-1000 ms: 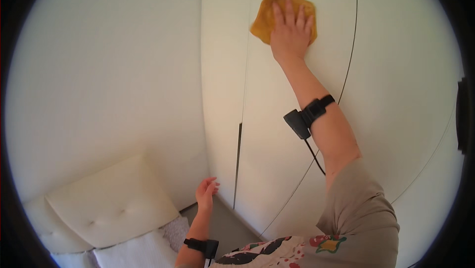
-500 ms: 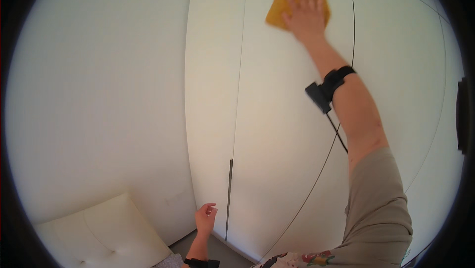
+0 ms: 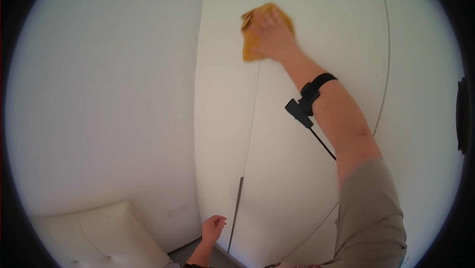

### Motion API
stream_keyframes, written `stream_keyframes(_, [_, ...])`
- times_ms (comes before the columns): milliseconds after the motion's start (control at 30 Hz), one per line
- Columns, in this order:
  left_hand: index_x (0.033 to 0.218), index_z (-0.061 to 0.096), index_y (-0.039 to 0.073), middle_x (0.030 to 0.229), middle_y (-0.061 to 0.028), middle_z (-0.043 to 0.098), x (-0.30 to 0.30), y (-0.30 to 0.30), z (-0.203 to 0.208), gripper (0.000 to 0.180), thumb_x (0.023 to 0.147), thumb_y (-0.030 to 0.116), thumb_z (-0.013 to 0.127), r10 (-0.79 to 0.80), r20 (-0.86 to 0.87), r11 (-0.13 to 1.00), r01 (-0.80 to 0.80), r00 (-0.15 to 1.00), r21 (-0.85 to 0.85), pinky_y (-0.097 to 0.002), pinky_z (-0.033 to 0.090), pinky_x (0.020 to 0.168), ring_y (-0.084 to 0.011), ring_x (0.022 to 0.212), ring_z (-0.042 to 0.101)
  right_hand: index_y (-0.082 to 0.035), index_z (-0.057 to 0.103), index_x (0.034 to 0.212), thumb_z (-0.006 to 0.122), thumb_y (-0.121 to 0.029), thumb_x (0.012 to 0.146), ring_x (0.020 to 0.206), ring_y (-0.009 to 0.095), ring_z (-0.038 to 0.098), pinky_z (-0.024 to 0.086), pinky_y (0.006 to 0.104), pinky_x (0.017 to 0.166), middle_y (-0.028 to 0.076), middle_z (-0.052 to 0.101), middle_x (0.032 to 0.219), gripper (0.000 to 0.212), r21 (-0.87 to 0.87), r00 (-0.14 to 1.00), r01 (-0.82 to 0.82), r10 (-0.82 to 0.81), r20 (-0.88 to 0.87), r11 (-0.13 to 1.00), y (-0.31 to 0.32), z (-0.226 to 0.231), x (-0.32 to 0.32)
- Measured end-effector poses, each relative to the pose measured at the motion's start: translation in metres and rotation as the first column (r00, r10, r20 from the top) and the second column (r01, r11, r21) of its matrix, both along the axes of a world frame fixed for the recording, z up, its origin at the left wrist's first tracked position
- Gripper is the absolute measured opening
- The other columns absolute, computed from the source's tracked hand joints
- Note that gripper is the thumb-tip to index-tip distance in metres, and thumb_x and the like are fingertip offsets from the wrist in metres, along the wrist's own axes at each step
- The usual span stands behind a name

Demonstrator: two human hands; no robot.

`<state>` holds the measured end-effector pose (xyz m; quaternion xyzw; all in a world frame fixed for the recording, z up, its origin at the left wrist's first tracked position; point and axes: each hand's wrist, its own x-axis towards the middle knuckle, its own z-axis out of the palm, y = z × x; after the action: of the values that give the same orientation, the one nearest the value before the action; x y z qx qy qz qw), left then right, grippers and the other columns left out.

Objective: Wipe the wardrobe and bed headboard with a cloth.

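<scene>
head: right hand [image 3: 273, 34] raised, flat on yellow cloth [image 3: 249, 44].

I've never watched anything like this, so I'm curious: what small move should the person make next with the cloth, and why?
Probably slide the right hand and the orange-yellow cloth down along the thin seam. The cloth lies across that line between the white panels, the hand is spread over it, and the seam runs on below.
</scene>
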<state>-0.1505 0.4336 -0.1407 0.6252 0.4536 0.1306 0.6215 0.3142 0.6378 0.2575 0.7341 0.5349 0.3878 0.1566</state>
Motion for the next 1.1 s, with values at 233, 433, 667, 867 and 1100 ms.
stream_keyframes(233, [0.103,0.075,0.006,0.083,-0.0070,0.076,0.069,-0.023,-0.065,0.017,0.095,0.013,0.062,-0.068,0.088,0.998,0.068,0.994,0.006,-0.0282,0.056,0.070,-0.0144,0.074,0.072,-0.007,0.040,0.156,0.053,-0.052,0.099,0.151,0.032,0.026,0.013,0.0527,0.126,0.016,0.026,0.167,0.074,0.406,0.922,0.227,-0.329,0.202,0.885,-0.027,0.037,0.042])
stream_keyframes(433, [0.104,0.074,0.004,0.082,-0.0074,0.076,0.087,-0.012,-0.039,0.016,0.096,0.012,0.062,-0.025,0.101,0.996,0.034,0.995,-0.084,-0.0283,0.056,0.070,-0.0137,0.074,0.071,-0.004,0.035,0.157,0.049,-0.053,0.100,0.156,0.035,0.014,0.000,0.0551,0.127,0.019,0.023,0.168,0.077,0.329,0.932,0.317,-0.357,0.068,0.890,-0.023,0.039,0.040])
stream_keyframes(667, [0.103,0.074,0.002,0.083,-0.0086,0.076,0.079,0.011,0.000,0.016,0.097,0.009,0.061,-0.075,0.102,0.992,0.085,0.992,-0.091,-0.0279,0.057,0.069,-0.0141,0.075,0.072,-0.004,0.037,0.157,0.049,-0.054,0.100,0.155,0.037,0.015,0.001,0.0565,0.127,0.019,0.022,0.168,0.076,0.484,0.945,-0.124,-0.046,0.324,0.866,0.009,0.056,0.122])
stream_keyframes(867, [0.104,0.074,0.000,0.085,-0.0076,0.074,0.049,0.066,0.009,0.016,0.098,0.007,0.060,-0.090,0.113,0.990,0.102,0.990,-0.101,-0.0263,0.058,0.070,-0.0124,0.078,0.071,-0.004,0.040,0.155,0.052,-0.054,0.098,0.155,0.037,0.017,0.002,0.0566,0.127,0.020,0.025,0.167,0.077,0.336,0.956,0.261,-0.289,0.038,0.905,0.044,0.089,0.023])
stream_keyframes(1100, [0.104,0.074,0.002,0.083,-0.0070,0.075,0.040,0.119,0.031,0.016,0.097,0.009,0.062,-0.099,0.225,0.984,0.129,0.969,-0.125,-0.0274,0.057,0.070,-0.0130,0.076,0.071,-0.005,0.049,0.149,0.055,-0.055,0.094,0.154,0.035,0.021,0.002,0.0563,0.126,0.019,0.034,0.163,0.075,0.368,0.980,0.106,-0.160,0.121,0.924,0.097,0.123,-0.004])
